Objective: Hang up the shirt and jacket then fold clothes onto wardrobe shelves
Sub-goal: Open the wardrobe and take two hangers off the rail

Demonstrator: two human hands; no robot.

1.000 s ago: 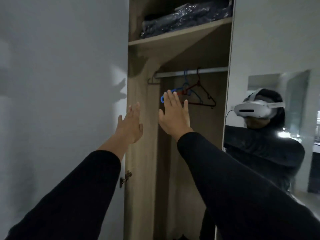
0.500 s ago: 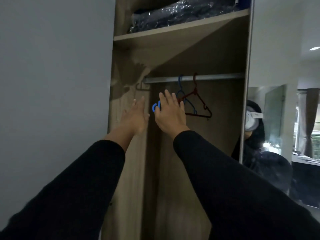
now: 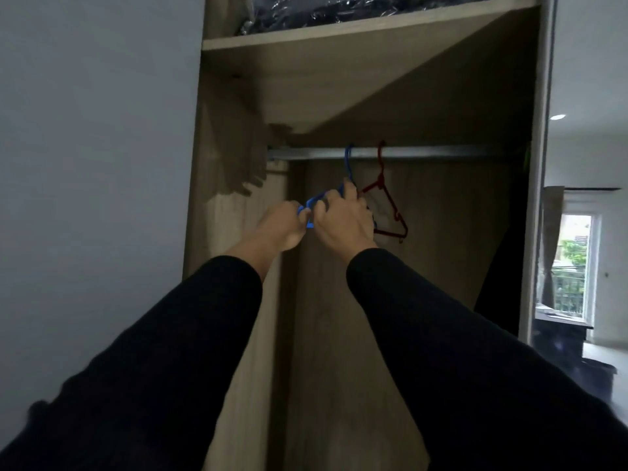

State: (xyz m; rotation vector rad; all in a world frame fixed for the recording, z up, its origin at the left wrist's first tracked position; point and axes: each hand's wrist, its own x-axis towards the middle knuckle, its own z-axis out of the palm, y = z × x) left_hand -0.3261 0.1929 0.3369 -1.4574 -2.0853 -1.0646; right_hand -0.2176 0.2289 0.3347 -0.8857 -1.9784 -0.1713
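A blue hanger (image 3: 348, 164) hangs by its hook on the metal rail (image 3: 441, 152) inside the open wardrobe. My left hand (image 3: 283, 226) grips its left end, and my right hand (image 3: 343, 217) curls over its sloping arm just below the hook. To the right on the same rail hangs a red hanger (image 3: 387, 205), untouched. No shirt or jacket shows in this view.
A wooden shelf (image 3: 339, 32) above the rail carries dark clothing wrapped in clear plastic (image 3: 323, 10). The open wardrobe door (image 3: 95, 164) stands at the left. At the right, past the wardrobe's side panel (image 3: 535, 198), a room with a window (image 3: 574, 263) shows.
Both hands were flat and reaching upward; now they have closed on the blue hanger. The view has moved nearer and to the left, and the mirrored reflection has left the frame.
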